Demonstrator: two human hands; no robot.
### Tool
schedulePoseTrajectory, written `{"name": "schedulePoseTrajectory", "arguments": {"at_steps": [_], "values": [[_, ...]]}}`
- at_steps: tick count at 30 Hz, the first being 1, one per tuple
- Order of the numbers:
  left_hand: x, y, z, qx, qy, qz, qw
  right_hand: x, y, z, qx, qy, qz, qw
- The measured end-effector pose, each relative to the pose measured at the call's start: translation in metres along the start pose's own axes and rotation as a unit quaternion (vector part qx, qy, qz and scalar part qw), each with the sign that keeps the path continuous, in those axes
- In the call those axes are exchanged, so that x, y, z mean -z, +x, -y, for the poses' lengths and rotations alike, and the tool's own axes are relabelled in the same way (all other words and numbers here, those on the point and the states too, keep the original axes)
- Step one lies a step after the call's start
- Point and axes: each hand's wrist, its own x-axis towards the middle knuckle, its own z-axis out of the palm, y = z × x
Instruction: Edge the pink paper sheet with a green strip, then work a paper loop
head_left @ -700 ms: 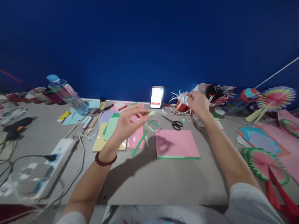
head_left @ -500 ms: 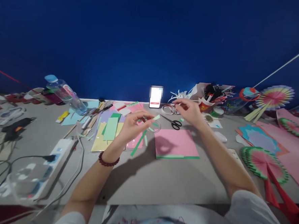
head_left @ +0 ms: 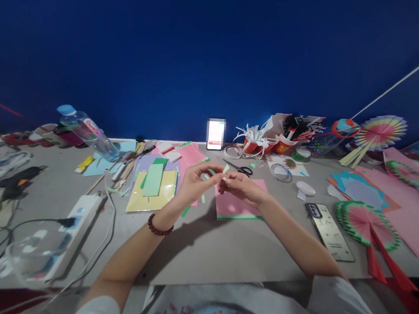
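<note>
My left hand [head_left: 198, 179] is closed in a pinch on a narrow pale green paper strip [head_left: 226, 168], whose end sticks up past the fingertips. My right hand [head_left: 241, 186] meets it there, its fingers closed at the same strip. Exactly what lies between the right fingertips is too small to make out. Below the hands lies a pink sheet [head_left: 238, 210] with a green lower edge, partly covered by my right hand. Black-handled scissors [head_left: 246, 170] rest just behind my right hand. A darker green strip [head_left: 186, 211] shows under my left wrist.
A lit phone [head_left: 215, 134] stands against the blue wall. To the left are yellow paper [head_left: 168, 192], a bottle [head_left: 92, 132] and a power strip [head_left: 73, 227]. On the right lie a ring of tape [head_left: 281, 173], a second phone [head_left: 330, 233] and paper fans [head_left: 365, 223]; red cups [head_left: 284, 146] stand behind.
My right hand has come from the back, by the tape ring, down and left to my left hand. My left hand has shifted slightly right, still with the pale green strip.
</note>
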Motion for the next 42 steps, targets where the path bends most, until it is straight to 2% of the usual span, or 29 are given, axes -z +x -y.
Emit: {"name": "schedulePoseTrajectory", "arguments": {"at_steps": [4, 8, 11, 13, 16, 19, 21, 24, 27, 35, 42], "values": [[-0.002, -0.002, -0.001, -0.009, 0.003, 0.027, 1.000, 0.004, -0.006, -0.001, 0.001, -0.009, -0.044, 0.999], [-0.005, -0.002, -0.001, -0.030, 0.034, 0.047, 0.998, 0.020, -0.024, 0.002, 0.022, -0.096, -0.111, 0.989], [-0.015, -0.008, 0.004, -0.026, 0.074, 0.062, 0.995, 0.039, -0.046, 0.002, 0.026, -0.214, -0.170, 0.962], [-0.027, -0.016, 0.011, -0.029, 0.105, 0.099, 0.989, 0.052, -0.063, 0.000, 0.005, -0.300, -0.208, 0.931], [-0.051, -0.034, 0.026, -0.068, 0.169, 0.200, 0.963, 0.066, -0.088, -0.008, -0.025, -0.395, -0.219, 0.892], [-0.071, -0.050, 0.038, -0.110, 0.244, 0.309, 0.912, 0.074, -0.109, -0.019, -0.056, -0.461, -0.206, 0.861], [-0.079, -0.057, 0.044, -0.124, 0.306, 0.339, 0.881, 0.078, -0.118, -0.025, -0.067, -0.488, -0.189, 0.850], [-0.087, -0.063, 0.053, -0.143, 0.389, 0.356, 0.837, 0.085, -0.124, -0.033, -0.066, -0.503, -0.159, 0.847], [-0.091, -0.067, 0.061, -0.160, 0.423, 0.351, 0.820, 0.091, -0.126, -0.039, -0.059, -0.510, -0.138, 0.847], [-0.097, -0.070, 0.072, -0.167, 0.420, 0.337, 0.826, 0.091, -0.126, -0.039, -0.061, -0.528, -0.128, 0.838], [-0.098, -0.070, 0.080, -0.178, 0.407, 0.318, 0.838, 0.098, -0.129, -0.045, -0.056, -0.527, -0.117, 0.840]]}}
